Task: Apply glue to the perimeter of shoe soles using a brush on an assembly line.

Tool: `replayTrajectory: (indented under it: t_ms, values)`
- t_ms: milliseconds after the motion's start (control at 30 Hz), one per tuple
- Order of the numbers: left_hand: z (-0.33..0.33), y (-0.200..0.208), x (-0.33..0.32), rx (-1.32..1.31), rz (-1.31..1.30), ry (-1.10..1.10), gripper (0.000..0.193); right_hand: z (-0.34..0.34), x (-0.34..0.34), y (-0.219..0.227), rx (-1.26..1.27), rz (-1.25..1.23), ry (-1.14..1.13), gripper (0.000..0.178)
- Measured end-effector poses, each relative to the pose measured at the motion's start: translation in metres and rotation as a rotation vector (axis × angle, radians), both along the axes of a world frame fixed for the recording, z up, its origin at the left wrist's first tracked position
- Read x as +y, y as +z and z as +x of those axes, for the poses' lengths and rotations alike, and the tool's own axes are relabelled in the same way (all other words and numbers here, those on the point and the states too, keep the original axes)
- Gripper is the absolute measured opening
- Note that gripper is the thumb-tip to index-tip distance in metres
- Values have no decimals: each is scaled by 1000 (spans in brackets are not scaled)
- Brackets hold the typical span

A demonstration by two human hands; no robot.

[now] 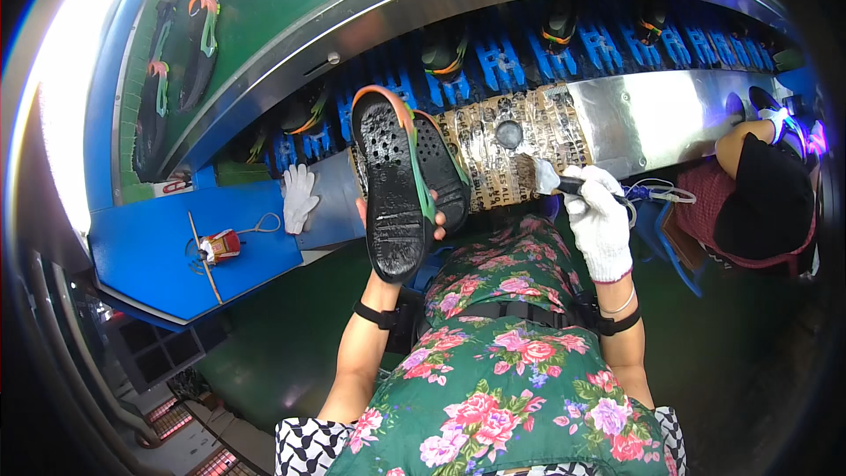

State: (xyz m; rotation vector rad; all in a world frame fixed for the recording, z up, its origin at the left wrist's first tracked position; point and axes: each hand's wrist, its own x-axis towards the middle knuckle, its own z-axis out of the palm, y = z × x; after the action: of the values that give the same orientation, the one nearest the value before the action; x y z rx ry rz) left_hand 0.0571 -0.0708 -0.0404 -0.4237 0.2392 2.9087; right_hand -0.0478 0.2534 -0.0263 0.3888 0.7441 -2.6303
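In my bare left hand (439,226) I hold two black shoe soles upright, their fingers wrapped from behind. The front shoe sole (394,185) has a holed upper half, a wet-looking shiny lower half and an orange-to-green edge. Partly hidden behind it is the second shoe sole (441,167). My right hand (599,222), in a white knit glove, grips a brush (548,178) by its dark handle. Its brown bristles point left over a work strip (485,150) covered in tape and printed cardboard. A small round dark dish (508,134) sits on that strip, just beyond the bristles.
Blue racks (502,66) with shoe parts run along the far side, under a metal rail (388,25). At left, a blue table (141,256) bears a red can (222,245) and a stick; a white glove (300,198) lies nearby. Another person (767,185) sits at right.
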Motion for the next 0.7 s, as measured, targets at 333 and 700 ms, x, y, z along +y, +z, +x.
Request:
replayTrajectory:
  t_ms: [333,700]
  values:
    - [24,-140,-59,-31,52,104,100,-5,-15,-13,91,209,72,22]
    - [84,-99,-18,-858,-209,265,90,-12,-24,-17,88,244,89,26]
